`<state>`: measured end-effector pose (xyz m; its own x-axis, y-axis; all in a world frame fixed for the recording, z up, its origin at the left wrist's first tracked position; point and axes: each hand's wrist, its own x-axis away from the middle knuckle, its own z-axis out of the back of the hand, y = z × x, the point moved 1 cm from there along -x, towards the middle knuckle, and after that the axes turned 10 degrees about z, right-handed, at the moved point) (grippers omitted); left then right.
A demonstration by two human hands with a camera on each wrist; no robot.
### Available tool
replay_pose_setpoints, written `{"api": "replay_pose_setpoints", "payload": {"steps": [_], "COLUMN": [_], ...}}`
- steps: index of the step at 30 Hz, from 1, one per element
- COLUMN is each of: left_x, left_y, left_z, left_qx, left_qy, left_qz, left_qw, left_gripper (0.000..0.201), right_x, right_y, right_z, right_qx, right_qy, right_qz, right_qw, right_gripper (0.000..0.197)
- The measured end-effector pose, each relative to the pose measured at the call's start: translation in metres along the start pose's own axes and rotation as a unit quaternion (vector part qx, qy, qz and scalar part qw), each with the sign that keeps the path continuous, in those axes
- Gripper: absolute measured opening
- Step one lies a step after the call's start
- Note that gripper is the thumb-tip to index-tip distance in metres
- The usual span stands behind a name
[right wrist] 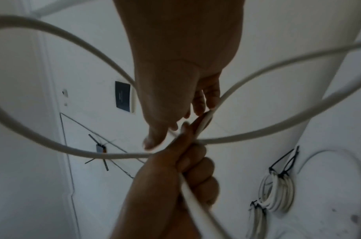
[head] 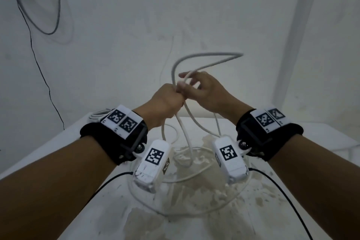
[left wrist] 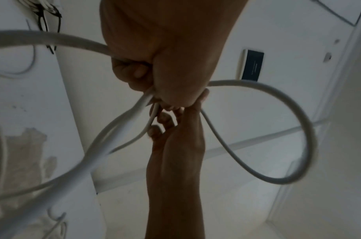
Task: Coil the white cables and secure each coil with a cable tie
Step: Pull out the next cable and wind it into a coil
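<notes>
Above the table (head: 321, 142), left hand (head: 165, 101) grips white cable (head: 204, 58); right hand (head: 202, 87) pinches its loop.

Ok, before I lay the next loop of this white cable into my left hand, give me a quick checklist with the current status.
1. left hand grips the gathered loops of the white cable: ok.
2. right hand pinches the new loop: ok.
3. Slack on the table free of knots: cannot tell.
4. Cable tie in reach: cannot tell, none seen loose.
5. Finished coils set aside, tied: ok.
</notes>
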<state>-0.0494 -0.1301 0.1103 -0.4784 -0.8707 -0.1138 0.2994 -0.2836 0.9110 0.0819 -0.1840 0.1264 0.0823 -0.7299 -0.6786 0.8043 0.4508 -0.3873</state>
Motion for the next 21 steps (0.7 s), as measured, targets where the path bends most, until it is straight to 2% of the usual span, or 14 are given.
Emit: {"api": "replay_pose_setpoints", "payload": {"steps": [1, 3, 5, 6, 8, 10, 12, 14, 16, 17, 19, 21], "left_x": [-0.003, -0.008, -0.01, -0.011, -0.013, -0.016, -0.017, -0.016, -0.013, -0.012, -0.01, -0.009], "left_y": [-0.002, -0.006, -0.006, -0.003, 0.002, 0.008, 0.015, 0.021, 0.024, 0.025, 0.027, 0.03], "left_z": [0.003, 0.012, 0.025, 0.031, 0.044, 0.059, 0.074, 0.087, 0.094, 0.096, 0.099, 0.101], "left_qx": [0.008, 0.049, 0.09, 0.107, 0.128, 0.146, 0.157, 0.162, 0.158, 0.154, 0.153, 0.158], "left_qy": [0.027, 0.068, 0.093, 0.104, 0.138, 0.179, 0.206, 0.209, 0.206, 0.206, 0.21, 0.213], "left_qz": [0.006, 0.022, 0.036, 0.04, 0.045, 0.048, 0.05, 0.05, 0.053, 0.054, 0.053, 0.053], "left_qw": [1.0, 0.996, 0.991, 0.988, 0.981, 0.972, 0.965, 0.963, 0.964, 0.965, 0.964, 0.963], "left_gripper": [0.032, 0.032, 0.034, 0.034, 0.034, 0.035, 0.037, 0.037, 0.035, 0.034, 0.034, 0.034], "right_x": [0.007, 0.025, 0.048, 0.059, 0.081, 0.102, 0.12, 0.135, 0.141, 0.141, 0.138, 0.134], "right_y": [0.008, 0.028, 0.057, 0.075, 0.105, 0.128, 0.145, 0.163, 0.176, 0.178, 0.174, 0.164], "right_z": [0.001, -0.001, -0.009, -0.012, -0.012, -0.007, -0.004, -0.002, 0.001, 0.001, -0.001, -0.004], "right_qx": [0.052, 0.14, 0.222, 0.257, 0.278, 0.251, 0.167, 0.044, -0.073, -0.097, -0.061, -0.013], "right_qy": [-0.024, -0.136, -0.267, -0.299, -0.281, -0.247, -0.196, -0.112, -0.012, 0.005, -0.026, -0.071], "right_qz": [-0.01, -0.054, -0.121, -0.162, -0.249, -0.315, -0.397, -0.478, -0.525, -0.531, -0.526, -0.517], "right_qw": [0.998, 0.979, 0.93, 0.904, 0.884, 0.881, 0.881, 0.87, 0.848, 0.842, 0.848, 0.853], "right_gripper": [0.043, 0.049, 0.047, 0.045, 0.038, 0.028, 0.028, 0.027, 0.031, 0.036, 0.046, 0.041]}}
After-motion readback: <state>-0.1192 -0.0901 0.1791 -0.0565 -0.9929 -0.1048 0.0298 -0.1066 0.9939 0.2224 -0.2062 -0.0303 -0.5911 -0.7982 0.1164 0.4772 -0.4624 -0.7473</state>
